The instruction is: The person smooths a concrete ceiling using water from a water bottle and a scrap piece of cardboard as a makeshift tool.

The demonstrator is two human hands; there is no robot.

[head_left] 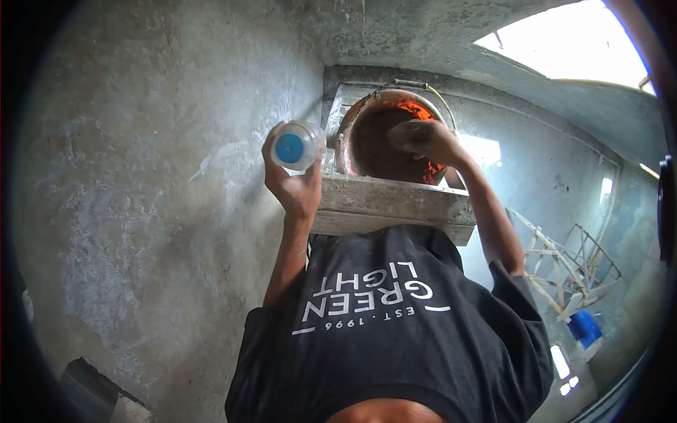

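Observation:
My left hand is wrapped round a clear plastic bottle, whose blue cap faces the camera. To the right, a bucket with an orange inner wall and a handle stands on a wooden platform. Dull grey-brown material lies inside the bucket. Over the bucket's opening is my right hand, its fingers closed and partly blurred; what they hold, if anything, cannot be made out.
A rough grey wall runs along the left, close to my left arm. At the lower right stand a wooden frame and a blue container. A bright opening is at the upper right.

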